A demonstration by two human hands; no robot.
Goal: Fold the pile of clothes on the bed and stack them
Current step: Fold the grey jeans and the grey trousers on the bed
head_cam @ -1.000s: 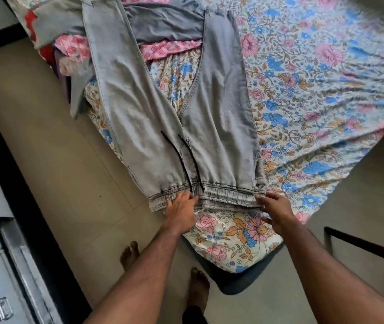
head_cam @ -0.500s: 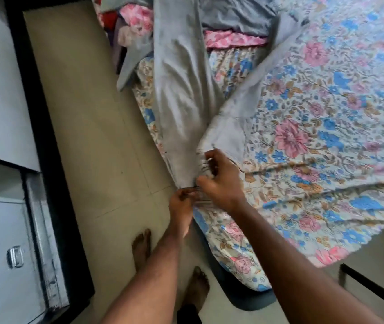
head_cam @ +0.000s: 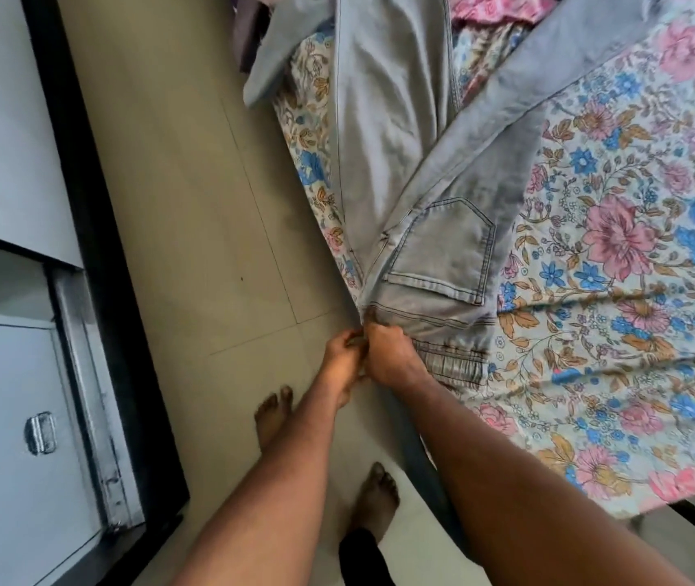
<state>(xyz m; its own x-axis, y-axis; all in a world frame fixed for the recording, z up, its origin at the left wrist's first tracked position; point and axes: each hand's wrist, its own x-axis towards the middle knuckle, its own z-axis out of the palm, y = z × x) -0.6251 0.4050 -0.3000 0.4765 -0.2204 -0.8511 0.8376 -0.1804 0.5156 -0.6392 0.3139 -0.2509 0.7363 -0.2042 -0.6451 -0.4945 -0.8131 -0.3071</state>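
The trousers (head_cam: 396,120) are pale grey washed denim, matt, with stitched seams and a gathered elastic waistband (head_cam: 451,365). The bedsheet (head_cam: 616,289) is matt printed floral cotton-like cloth. The floor (head_cam: 193,205) is smooth beige tile. The cabinet (head_cam: 7,416) looks painted metal with a shiny handle (head_cam: 40,433).

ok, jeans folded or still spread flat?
Folded lengthwise, partly: the jeans show a back pocket turned up, waistband ends gripped together by both hands, but the legs still diverge.
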